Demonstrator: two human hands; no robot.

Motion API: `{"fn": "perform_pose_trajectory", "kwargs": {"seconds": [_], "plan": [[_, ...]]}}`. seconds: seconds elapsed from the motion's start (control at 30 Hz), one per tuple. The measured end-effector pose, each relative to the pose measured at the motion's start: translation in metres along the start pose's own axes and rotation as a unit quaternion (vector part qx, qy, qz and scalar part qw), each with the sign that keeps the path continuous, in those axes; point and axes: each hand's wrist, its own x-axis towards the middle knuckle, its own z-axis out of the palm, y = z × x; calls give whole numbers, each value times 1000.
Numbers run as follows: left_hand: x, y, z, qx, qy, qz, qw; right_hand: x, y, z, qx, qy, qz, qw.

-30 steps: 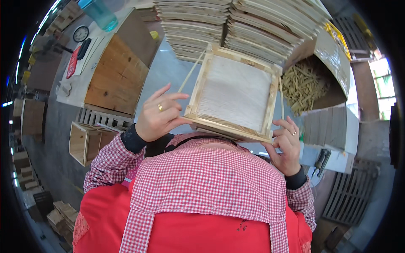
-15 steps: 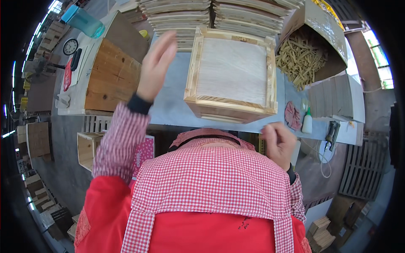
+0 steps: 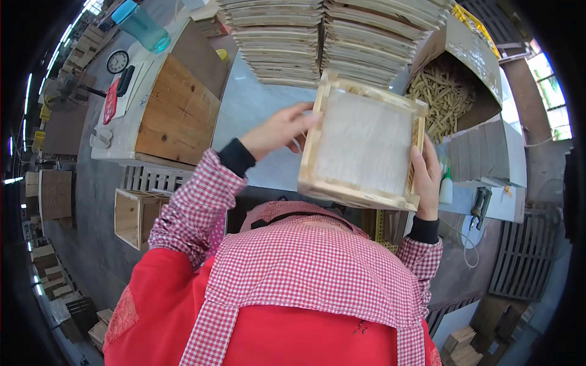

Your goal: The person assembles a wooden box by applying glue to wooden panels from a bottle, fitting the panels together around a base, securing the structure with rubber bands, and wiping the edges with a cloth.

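Observation:
A pale wooden box (image 3: 366, 137) with a raised frame round its light top panel sits in front of me, turned askew and slightly blurred. My right hand (image 3: 428, 180) grips its right side, thumb on the frame's edge and fingers round the outer wall. At the box's left edge is my left hand (image 3: 278, 131), its fingertips against the frame and partly hidden behind it. Behind the box rise two stacks of thin wooden frames (image 3: 274, 46). The box overhangs the near edge of the light blue-grey tabletop (image 3: 244, 97).
A carton (image 3: 473, 49) full of short tan strips (image 3: 439, 100) lies at the right. Near it are grey blocks (image 3: 488, 152), a white bottle (image 3: 446, 188) and a dark air tool (image 3: 480, 207). A wooden-sided cabinet (image 3: 177, 110) with a blue bottle (image 3: 143, 27) stands left.
My left hand came down to the box's left edge and my right hand moved up to its right side. The box has turned and shifted right and nearer.

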Motion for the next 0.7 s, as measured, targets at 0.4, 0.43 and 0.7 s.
{"fn": "perform_pose_trajectory", "kwargs": {"seconds": [0.4,0.43,0.7], "plan": [[20,-20,3,-82,118,134,981,25,-2,10,-134,-119,-43,983],[20,-23,1,-79,117,133,981,33,-2,15,-96,-123,-40,987],[20,-7,5,-22,143,125,981,52,-5,24,-48,-93,-46,993]]}}
